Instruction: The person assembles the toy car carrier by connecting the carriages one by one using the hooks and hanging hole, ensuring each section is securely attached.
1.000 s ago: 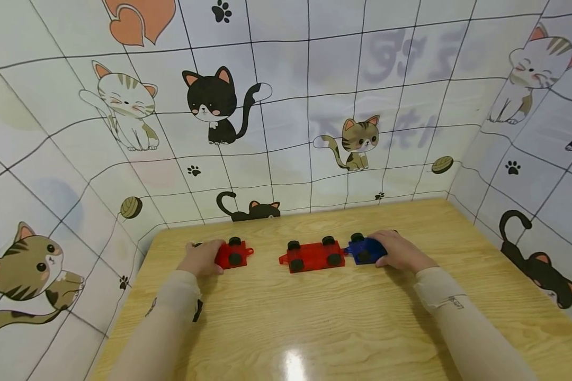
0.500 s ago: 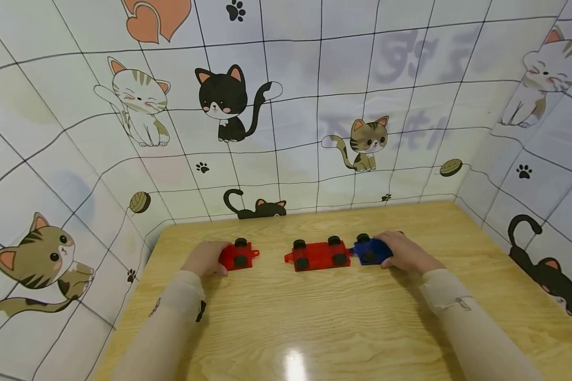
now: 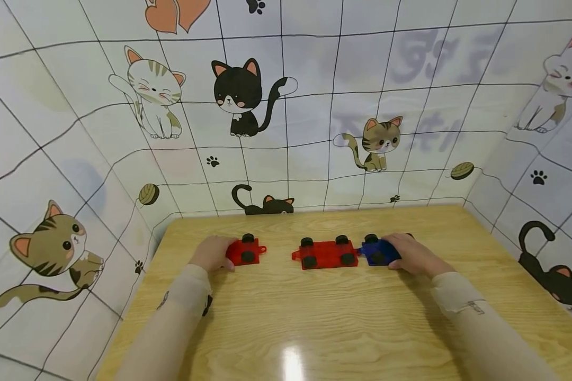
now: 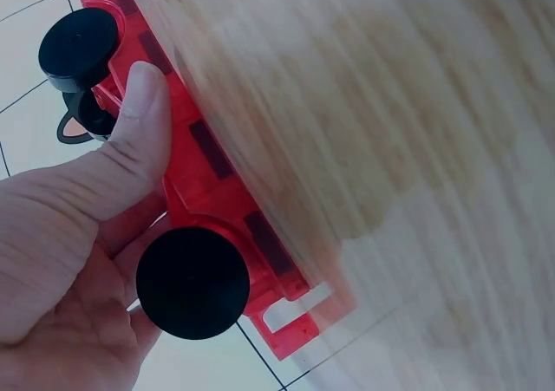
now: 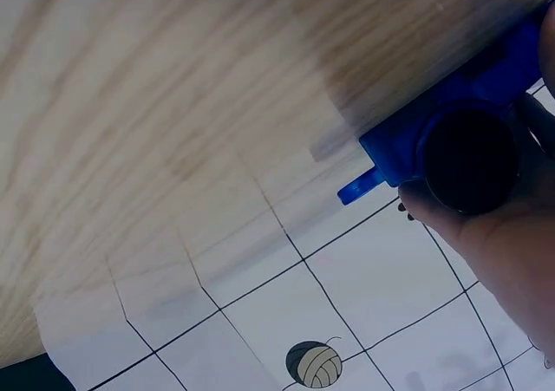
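Observation:
My left hand (image 3: 212, 254) grips a red toy car chassis (image 3: 248, 251) with black wheels at the table's left; the thumb lies along its side in the left wrist view. A hitch loop sticks out from its right end. Apart from it, near the middle, lies a longer red wheeled chassis (image 3: 330, 255), wheels showing on top, touched by no hand. At its right end it meets the hitch of a blue wheeled chassis (image 3: 374, 254); I cannot tell if they are linked. My right hand (image 3: 412, 255) grips the blue chassis, covering its right end.
A wood-grain table (image 3: 286, 312) lies under everything. Cat-print tiled sheeting (image 3: 310, 106) rises behind the table and along both sides, close beyond the hands.
The head view has swung slightly left, so everything sits a little further right in it. Hands and chassis keep their places relative to each other.

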A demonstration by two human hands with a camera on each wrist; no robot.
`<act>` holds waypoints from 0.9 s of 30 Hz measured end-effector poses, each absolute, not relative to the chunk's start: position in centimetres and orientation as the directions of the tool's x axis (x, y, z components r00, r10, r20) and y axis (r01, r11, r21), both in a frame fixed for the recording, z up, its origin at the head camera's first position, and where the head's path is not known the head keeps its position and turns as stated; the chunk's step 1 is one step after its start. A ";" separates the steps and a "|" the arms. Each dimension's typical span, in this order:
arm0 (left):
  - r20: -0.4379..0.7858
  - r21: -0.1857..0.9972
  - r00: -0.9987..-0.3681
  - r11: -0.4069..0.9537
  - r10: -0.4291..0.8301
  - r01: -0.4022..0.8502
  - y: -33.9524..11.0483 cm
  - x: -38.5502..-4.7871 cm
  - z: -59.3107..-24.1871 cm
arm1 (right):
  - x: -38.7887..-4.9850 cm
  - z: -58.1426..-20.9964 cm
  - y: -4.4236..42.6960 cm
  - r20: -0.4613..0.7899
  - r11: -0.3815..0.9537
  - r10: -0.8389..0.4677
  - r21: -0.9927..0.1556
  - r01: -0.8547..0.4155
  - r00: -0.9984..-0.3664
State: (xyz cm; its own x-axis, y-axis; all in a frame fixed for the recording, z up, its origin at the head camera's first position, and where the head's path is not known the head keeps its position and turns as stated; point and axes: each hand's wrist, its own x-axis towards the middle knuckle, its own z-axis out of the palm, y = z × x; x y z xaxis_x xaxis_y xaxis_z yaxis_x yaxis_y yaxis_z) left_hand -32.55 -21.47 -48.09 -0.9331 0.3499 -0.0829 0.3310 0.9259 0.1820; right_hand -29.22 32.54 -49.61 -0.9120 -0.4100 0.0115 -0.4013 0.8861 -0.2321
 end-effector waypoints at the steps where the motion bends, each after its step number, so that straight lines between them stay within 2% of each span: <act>1: -0.081 0.175 -0.934 0.927 0.349 0.331 -21.5 -32.6 -48.1 | -29.3 -49.6 32.5 0.009 0.887 -0.411 -0.229 -0.402 -0.912; 9: -0.091 0.144 -0.939 0.937 0.332 0.318 -21.5 -32.3 -47.7 | -29.3 -48.7 31.4 -0.057 0.915 -0.373 -0.185 -0.358 -0.926; 14: -0.073 0.137 -0.932 0.929 0.356 0.344 -21.3 -32.4 -47.8 | -28.4 -46.7 28.8 -0.022 0.925 -0.366 -0.120 -0.361 -0.930; 17: -0.076 0.125 -0.933 0.932 0.352 0.341 -21.3 -32.5 -48.1 | -28.3 -45.4 26.1 0.019 0.885 -0.437 -0.172 -0.434 -0.899; 22: -0.076 0.120 -0.941 0.940 0.330 0.319 -21.2 -32.4 -47.8 | -29.4 -44.6 21.6 0.028 0.790 -0.534 -0.340 -0.510 -0.845; 27: -0.081 0.097 -0.944 0.945 0.321 0.313 -20.7 -32.0 -47.6 | -30.7 -46.2 18.9 -0.049 0.780 -0.570 -0.346 -0.521 -0.820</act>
